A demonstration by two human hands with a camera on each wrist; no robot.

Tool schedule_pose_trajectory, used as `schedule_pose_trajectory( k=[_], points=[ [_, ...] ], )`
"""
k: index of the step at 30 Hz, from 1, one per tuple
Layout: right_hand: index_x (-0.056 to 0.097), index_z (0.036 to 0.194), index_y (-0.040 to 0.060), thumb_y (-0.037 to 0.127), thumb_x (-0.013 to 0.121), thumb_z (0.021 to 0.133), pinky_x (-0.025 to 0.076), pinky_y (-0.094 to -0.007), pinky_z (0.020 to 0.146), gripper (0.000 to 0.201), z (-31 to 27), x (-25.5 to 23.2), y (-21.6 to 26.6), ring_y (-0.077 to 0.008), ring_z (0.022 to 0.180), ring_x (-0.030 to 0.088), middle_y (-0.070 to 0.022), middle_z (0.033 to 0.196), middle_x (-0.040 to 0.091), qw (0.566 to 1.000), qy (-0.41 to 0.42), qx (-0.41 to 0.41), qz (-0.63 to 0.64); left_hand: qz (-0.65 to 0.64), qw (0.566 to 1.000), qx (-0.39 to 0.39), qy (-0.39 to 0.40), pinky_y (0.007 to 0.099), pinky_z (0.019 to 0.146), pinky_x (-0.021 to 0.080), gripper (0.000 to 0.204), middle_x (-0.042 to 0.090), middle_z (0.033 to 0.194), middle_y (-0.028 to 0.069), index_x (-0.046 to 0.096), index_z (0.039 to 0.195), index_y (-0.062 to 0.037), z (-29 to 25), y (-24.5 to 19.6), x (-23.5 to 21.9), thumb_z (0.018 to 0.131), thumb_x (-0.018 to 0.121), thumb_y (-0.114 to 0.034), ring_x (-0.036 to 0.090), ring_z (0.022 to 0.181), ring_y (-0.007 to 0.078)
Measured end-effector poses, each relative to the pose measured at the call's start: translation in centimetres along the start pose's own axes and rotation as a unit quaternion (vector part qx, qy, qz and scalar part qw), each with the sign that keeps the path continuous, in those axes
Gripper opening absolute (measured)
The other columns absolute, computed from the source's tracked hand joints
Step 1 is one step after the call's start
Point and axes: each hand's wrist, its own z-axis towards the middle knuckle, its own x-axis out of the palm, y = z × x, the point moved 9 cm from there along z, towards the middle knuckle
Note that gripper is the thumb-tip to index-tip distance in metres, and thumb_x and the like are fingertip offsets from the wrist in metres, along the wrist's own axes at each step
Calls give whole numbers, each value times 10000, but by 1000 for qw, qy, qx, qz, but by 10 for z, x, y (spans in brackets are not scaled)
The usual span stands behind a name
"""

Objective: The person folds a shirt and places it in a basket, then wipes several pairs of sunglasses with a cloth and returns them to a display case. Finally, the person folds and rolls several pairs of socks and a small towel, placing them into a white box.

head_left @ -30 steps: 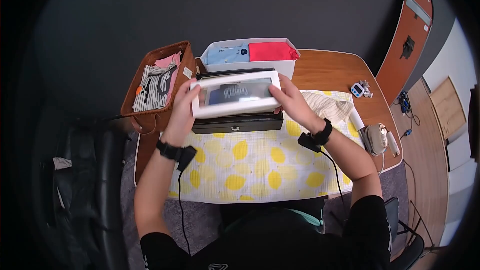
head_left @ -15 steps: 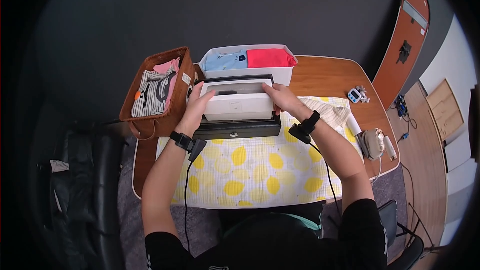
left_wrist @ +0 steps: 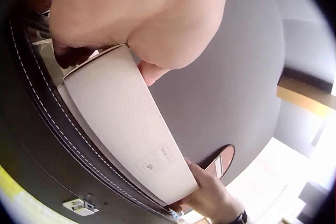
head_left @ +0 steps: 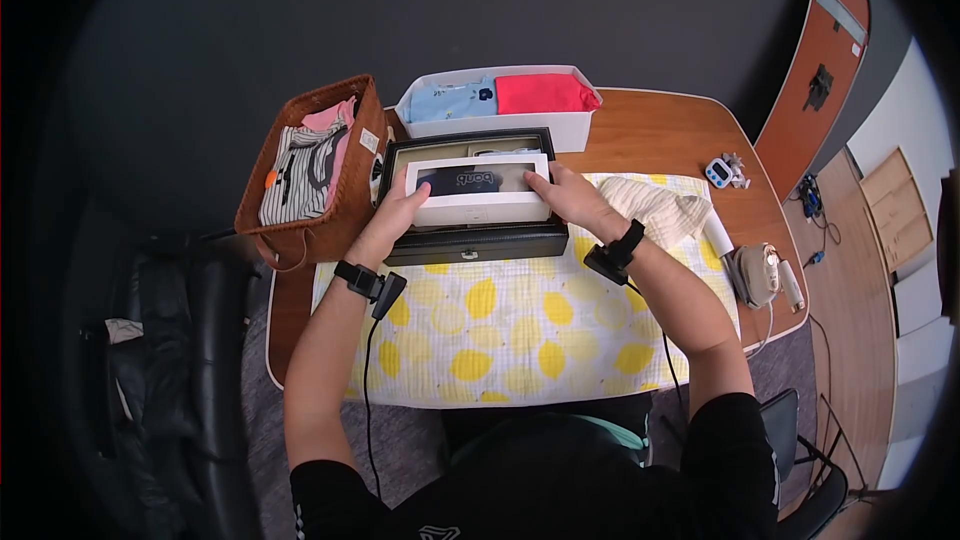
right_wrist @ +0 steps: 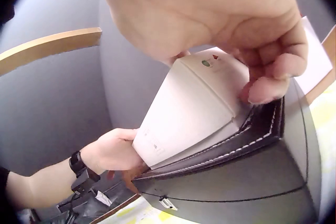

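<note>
A white box (head_left: 480, 212) with a clear window spans the front of a black case (head_left: 430, 250) with white stitching. A dark folded item (head_left: 463, 183) with lettering shows through the window. My left hand (head_left: 402, 208) grips the box's left end, its thumb on top at the window's edge. At the other end my right hand (head_left: 575, 197) holds on the same way, thumb over the top edge. In the left wrist view, the plain side of the white box (left_wrist: 123, 113) sits just inside the case's stitched rim (left_wrist: 68, 140). The right fingertips (right_wrist: 270, 85) are curled beside the case's corner.
Left of the case stands a brown basket (head_left: 370, 100) of folded clothes. Behind it is a white bin (head_left: 560, 130) with blue and red folded clothes. A beige cloth (head_left: 655, 210), a small timer (head_left: 719, 173) and a pouch (head_left: 752, 275) lie right, partly on a lemon-print cloth (head_left: 500, 340).
Both hands have lowered the white box toward the black case. It tilted so its plain side faced me, then levelled so the window shows again; the case's compartments now show behind it.
</note>
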Motion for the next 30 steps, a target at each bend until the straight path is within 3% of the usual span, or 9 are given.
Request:
schedule_pose_trajectory(
  k=[3,6,9,12,17,22,24,27,30],
  points=[
    [591,1281,-71,601,486,973,527,-425,927,747,-3,-1,1,-372,1040,705,-259,1064,721,999,9,15,-30,94,996,-4,2,349,1094,387,548,568,1395,182,412,1467,7,12,24,-9,1025,570,-276,528,1295,265],
    [613,1244,-81,587,515,966,527,-418,926,730,-1,1,-2,-373,1022,707,-269,1082,713,999,45,28,7,198,980,16,-2,372,1070,414,546,595,1353,237,462,1415,50,23,28,-14,1016,560,-309,563,1265,310],
    [620,1220,-95,576,541,958,524,-421,928,725,3,6,-7,-378,1020,703,-275,1083,709,997,52,39,45,246,968,-44,-8,393,1055,427,559,621,1303,271,499,1364,97,25,31,-14,1004,552,-328,592,1229,347],
    [615,1217,-107,568,552,957,526,-428,920,726,2,7,-6,-381,1007,703,-275,1064,711,998,26,35,41,195,979,-68,2,388,986,466,562,660,1228,247,543,1300,124,22,27,-10,1001,540,-352,631,1135,333],
    [589,1192,-48,608,416,988,508,-500,932,709,-13,4,4,-437,1048,676,-295,1086,698,999,-40,-5,-25,189,966,-173,-30,327,786,495,543,697,1088,141,643,1190,78,-12,0,-3,998,545,-420,634,938,210],
    [577,1204,-55,611,418,985,503,-497,937,719,-9,10,-4,-434,1062,673,-287,1100,698,999,-31,9,-29,156,974,-159,-33,331,767,498,501,700,1055,107,670,1173,37,-14,11,-3,1006,552,-420,631,935,189],
    [571,1225,-55,600,442,984,494,-492,955,710,-7,11,-10,-441,1083,661,-294,1119,691,998,-47,-16,26,134,984,-112,-40,340,788,525,475,684,1114,103,626,1247,13,-14,11,-2,1018,552,-396,642,961,196],
    [553,1308,-17,556,472,997,488,-480,969,657,-17,6,-7,-454,1106,646,-292,1152,684,990,-70,-57,104,36,989,-120,-73,358,847,536,501,624,1235,85,542,1329,-24,-36,-19,14,1019,570,-416,599,1107,190],
    [526,1386,38,471,514,1015,476,-464,991,570,-38,-16,4,-429,1112,654,-266,1191,680,973,-106,-111,175,-41,993,-93,-54,362,845,550,512,591,1276,84,483,1372,-36,-39,-42,27,1035,557,-414,588,1136,191]
  ],
)
